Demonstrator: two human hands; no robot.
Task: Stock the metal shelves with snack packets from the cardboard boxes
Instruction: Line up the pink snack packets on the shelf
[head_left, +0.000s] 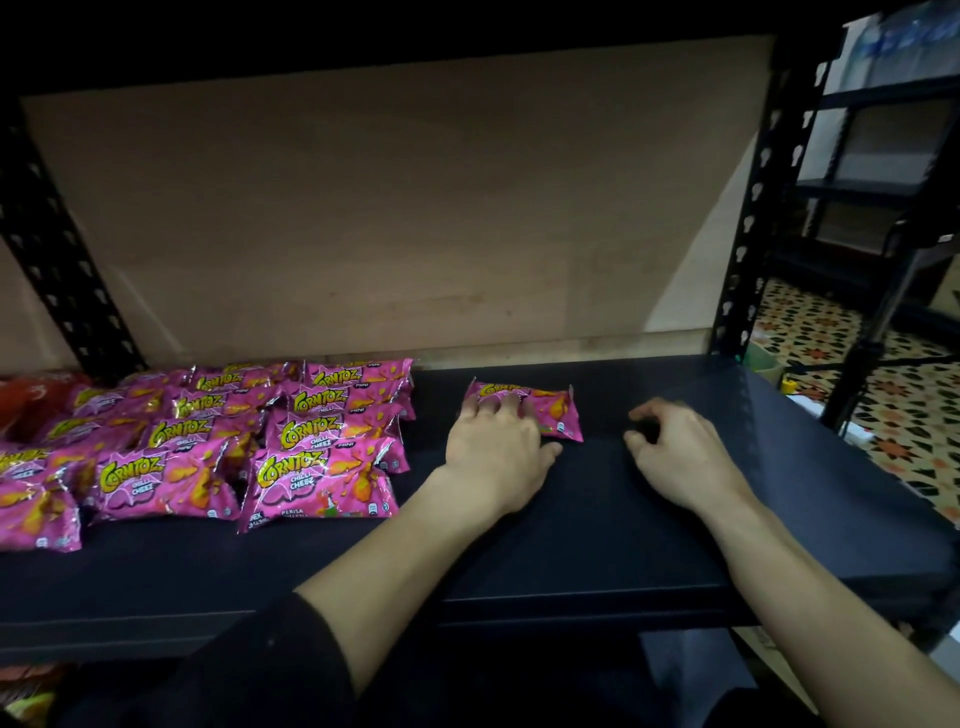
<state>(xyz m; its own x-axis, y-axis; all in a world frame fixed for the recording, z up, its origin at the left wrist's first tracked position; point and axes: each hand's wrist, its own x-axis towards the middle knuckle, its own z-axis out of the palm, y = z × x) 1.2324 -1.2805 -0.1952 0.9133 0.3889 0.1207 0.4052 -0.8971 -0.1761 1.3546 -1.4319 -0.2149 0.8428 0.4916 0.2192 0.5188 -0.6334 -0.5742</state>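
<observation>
A single pink packet, glossy crinkled foil with yellow-green "Corntoz" lettering, lies flat on the black metal shelf, about mid-width and toward the back. It sits apart from the main stock, with a strip of bare shelf between. That stock is a block of matching pink packets on the left half, laid in overlapping rows with their puffed pillow shapes and crimped ends leaning on one another. A red-orange packet shows at the far left edge.

The shelf surface is matte and smooth with a folded front lip. Behind it stands a plain brown board, and black uprights punched with keyhole slots frame it. A second dark rack stands to the right over patterned floor tiles.

The left hand lies palm-down, its spread fingers resting on the lone packet's left part without closing round it. The right hand rests on the bare shelf just beside, fingers loosely curled, holding nothing.
</observation>
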